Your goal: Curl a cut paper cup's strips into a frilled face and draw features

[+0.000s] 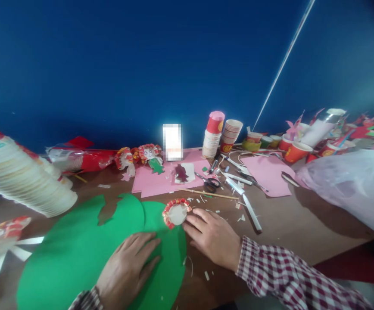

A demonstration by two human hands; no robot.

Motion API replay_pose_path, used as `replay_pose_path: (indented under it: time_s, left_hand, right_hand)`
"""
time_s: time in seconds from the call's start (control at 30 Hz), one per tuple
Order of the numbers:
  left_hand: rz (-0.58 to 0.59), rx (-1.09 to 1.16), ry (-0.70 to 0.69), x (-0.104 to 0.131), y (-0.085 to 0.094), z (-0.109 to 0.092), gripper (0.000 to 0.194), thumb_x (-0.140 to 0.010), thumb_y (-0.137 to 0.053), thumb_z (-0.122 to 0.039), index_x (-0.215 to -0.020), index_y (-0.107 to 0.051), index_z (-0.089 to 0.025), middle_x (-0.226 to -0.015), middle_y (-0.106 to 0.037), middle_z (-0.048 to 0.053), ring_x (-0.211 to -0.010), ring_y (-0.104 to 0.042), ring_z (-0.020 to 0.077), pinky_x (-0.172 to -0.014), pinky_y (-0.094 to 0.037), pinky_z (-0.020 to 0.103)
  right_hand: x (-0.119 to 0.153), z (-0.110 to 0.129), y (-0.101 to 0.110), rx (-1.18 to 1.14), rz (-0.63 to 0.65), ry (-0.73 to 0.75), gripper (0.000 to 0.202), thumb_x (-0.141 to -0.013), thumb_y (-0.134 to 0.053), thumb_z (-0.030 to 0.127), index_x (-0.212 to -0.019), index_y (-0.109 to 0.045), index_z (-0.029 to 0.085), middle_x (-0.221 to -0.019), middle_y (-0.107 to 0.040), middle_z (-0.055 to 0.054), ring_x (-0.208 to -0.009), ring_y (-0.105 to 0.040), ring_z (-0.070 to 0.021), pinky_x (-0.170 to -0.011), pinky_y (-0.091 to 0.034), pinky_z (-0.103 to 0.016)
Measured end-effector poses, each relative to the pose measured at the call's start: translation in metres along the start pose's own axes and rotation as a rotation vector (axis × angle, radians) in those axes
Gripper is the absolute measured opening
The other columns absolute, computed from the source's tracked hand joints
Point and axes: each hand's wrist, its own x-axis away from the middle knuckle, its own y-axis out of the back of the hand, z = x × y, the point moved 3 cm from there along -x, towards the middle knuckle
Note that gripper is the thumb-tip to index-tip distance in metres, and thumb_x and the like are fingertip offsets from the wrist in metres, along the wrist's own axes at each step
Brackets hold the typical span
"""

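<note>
My left hand [129,268] lies on overlapping green paper circles [77,245], its fingers stretched out and holding nothing. My right hand [213,236] rests at the right edge of a cut paper cup piece [177,212] with a scalloped red and gold rim and a pale round base. Its fingers are extended and touch or nearly touch that rim; the thumb is not clearly seen. The cup piece lies on the upper right part of the green paper. A fish-like shape is cut out of the green sheet near its top.
Scissors [210,182], a wooden stick [211,194], a glue gun [235,186] and pink paper [267,174] lie beyond my hands among scraps. Stacked paper cups [25,176] lean at left. A plastic bag [351,185] sits at right, against the blue wall's side [141,64].
</note>
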Motion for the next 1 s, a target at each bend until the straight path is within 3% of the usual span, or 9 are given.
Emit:
replay_pose_path:
  time_s: [0.17, 0.3, 0.37, 0.5, 0.67, 0.77, 0.87, 1.0]
  left_hand:
    - [-0.048, -0.026, 0.101, 0.008, 0.0, 0.004, 0.041, -0.076, -0.05, -0.04, -0.114, -0.05, -0.025, -0.119, -0.052, 0.008, -0.107, -0.048, 0.0253, -0.089, -0.04, 0.041]
    - [-0.073, -0.129, 0.193, 0.018, -0.002, -0.002, 0.084, -0.061, -0.052, -0.062, -0.131, -0.03, -0.021, -0.135, -0.033, 0.014, -0.121, -0.03, 0.0371, -0.092, -0.032, 0.054]
    - [-0.06, -0.169, 0.187, 0.025, -0.004, -0.008, 0.091, -0.06, -0.05, -0.066, -0.133, -0.023, -0.018, -0.137, -0.027, 0.016, -0.122, -0.028, 0.0378, -0.09, -0.034, 0.054]
    - [-0.063, -0.21, 0.141, 0.035, -0.003, -0.018, 0.075, -0.07, -0.047, -0.056, -0.131, -0.028, -0.016, -0.137, -0.028, 0.015, -0.116, -0.04, 0.0302, -0.087, -0.043, 0.041]
    - [-0.082, -0.279, -0.063, 0.038, 0.004, -0.031, 0.048, -0.077, -0.049, -0.04, -0.118, -0.047, -0.015, -0.122, -0.052, 0.008, -0.104, -0.053, 0.0191, -0.081, -0.048, 0.025]
    - [-0.101, -0.31, -0.135, 0.037, 0.007, -0.037, 0.041, -0.077, -0.048, -0.042, -0.109, -0.054, -0.018, -0.113, -0.059, 0.006, -0.1, -0.055, 0.02, -0.078, -0.049, 0.027]
    - [-0.111, -0.292, -0.101, 0.036, 0.007, -0.039, 0.047, -0.074, -0.047, -0.051, -0.108, -0.056, -0.018, -0.11, -0.06, 0.007, -0.097, -0.057, 0.0218, -0.076, -0.05, 0.03]
    - [-0.092, -0.26, -0.024, 0.037, 0.004, -0.029, 0.041, -0.076, -0.049, -0.044, -0.109, -0.054, -0.021, -0.112, -0.059, 0.005, -0.1, -0.055, 0.0213, -0.08, -0.049, 0.032]
  right_hand:
    - [0.0, 0.003, 0.004, -0.035, -0.009, -0.023, 0.038, -0.077, -0.058, 0.027, -0.113, -0.047, 0.019, -0.107, -0.055, -0.006, -0.104, -0.042, -0.0219, -0.087, -0.038, -0.038]
    - [-0.005, 0.009, 0.007, -0.057, -0.037, -0.002, 0.037, -0.078, -0.056, 0.027, -0.113, -0.047, 0.019, -0.111, -0.053, -0.005, -0.105, -0.041, -0.0209, -0.089, -0.037, -0.037]
    - [-0.007, 0.011, 0.006, -0.059, -0.044, 0.026, 0.038, -0.077, -0.057, 0.028, -0.113, -0.046, 0.019, -0.115, -0.051, -0.005, -0.11, -0.039, -0.021, -0.091, -0.036, -0.036]
    - [-0.007, 0.011, 0.0, -0.025, -0.026, 0.023, 0.044, -0.076, -0.058, 0.031, -0.116, -0.044, 0.018, -0.116, -0.05, -0.005, -0.115, -0.034, -0.0218, -0.092, -0.035, -0.037]
    - [-0.002, 0.009, 0.0, 0.058, -0.034, -0.069, 0.041, -0.078, -0.055, 0.033, -0.115, -0.045, 0.019, -0.112, -0.052, -0.006, -0.114, -0.035, -0.0234, -0.09, -0.035, -0.039]
    - [0.001, 0.007, 0.001, 0.092, -0.046, -0.138, 0.038, -0.079, -0.054, 0.032, -0.114, -0.045, 0.02, -0.11, -0.053, -0.006, -0.112, -0.036, -0.0241, -0.087, -0.036, -0.039]
    - [0.004, 0.005, 0.001, 0.089, -0.04, -0.16, 0.038, -0.079, -0.053, 0.032, -0.115, -0.045, 0.021, -0.11, -0.053, -0.006, -0.111, -0.036, -0.0244, -0.086, -0.036, -0.039]
    - [0.005, 0.004, 0.001, 0.072, -0.03, -0.161, 0.039, -0.079, -0.054, 0.032, -0.114, -0.045, 0.019, -0.11, -0.053, -0.006, -0.112, -0.035, -0.025, -0.088, -0.035, -0.04]
